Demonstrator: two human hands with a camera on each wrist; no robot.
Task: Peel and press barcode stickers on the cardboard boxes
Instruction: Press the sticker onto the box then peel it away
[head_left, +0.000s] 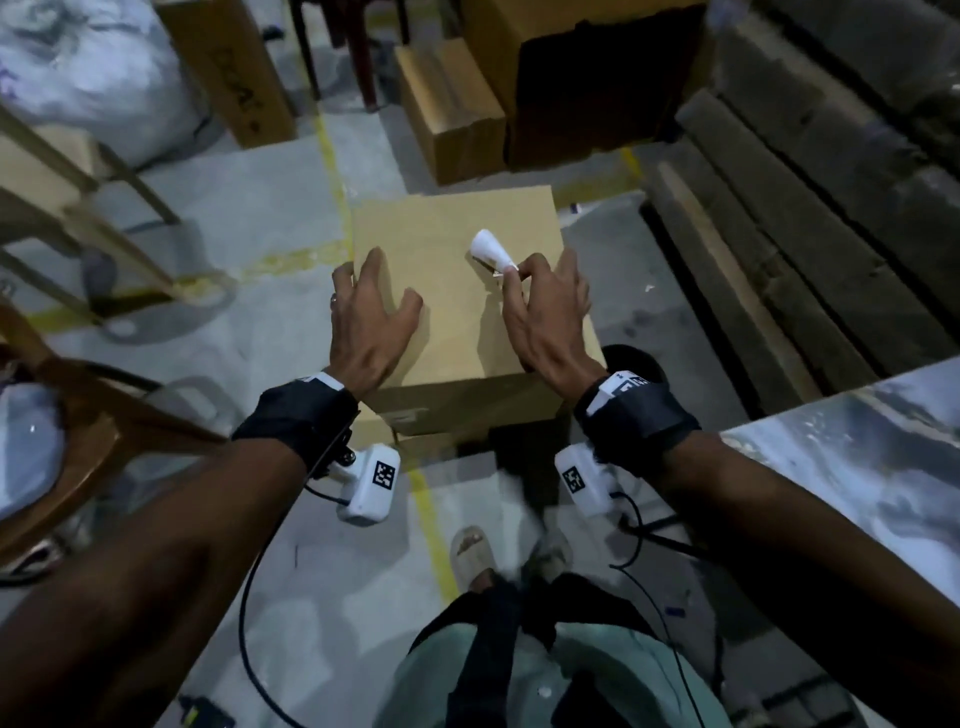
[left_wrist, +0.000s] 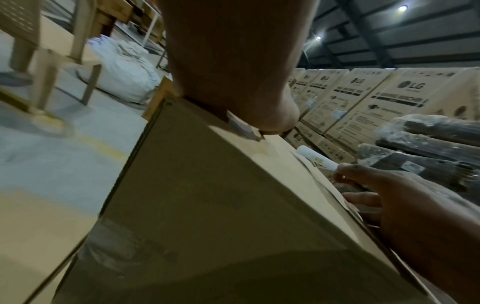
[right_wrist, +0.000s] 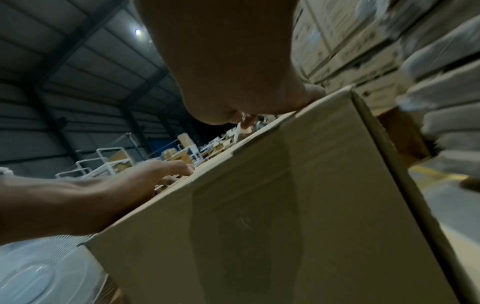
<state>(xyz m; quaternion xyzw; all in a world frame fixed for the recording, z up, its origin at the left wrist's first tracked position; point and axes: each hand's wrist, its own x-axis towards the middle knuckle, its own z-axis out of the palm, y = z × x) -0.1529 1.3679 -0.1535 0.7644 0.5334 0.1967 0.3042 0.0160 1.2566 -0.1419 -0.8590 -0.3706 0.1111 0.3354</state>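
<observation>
From the head view, your left hand (head_left: 371, 317) lies with fingers spread and relaxed on the near-left top of the plain brown cardboard box (head_left: 457, 244), while your right hand (head_left: 545, 312) pinches the near end of a curled white paper sticker strip (head_left: 488, 250), which juts up and away over the box top. In the left wrist view the strip (left_wrist: 315, 157) sticks out beyond your right fingertips (left_wrist: 345, 174) above the box's far edge. In the right wrist view only a white sliver (right_wrist: 237, 131) shows under your pinching fingers.

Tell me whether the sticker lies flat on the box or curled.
Curled: the sticker rolls up off the box, pinched at one end by the right hand.
</observation>
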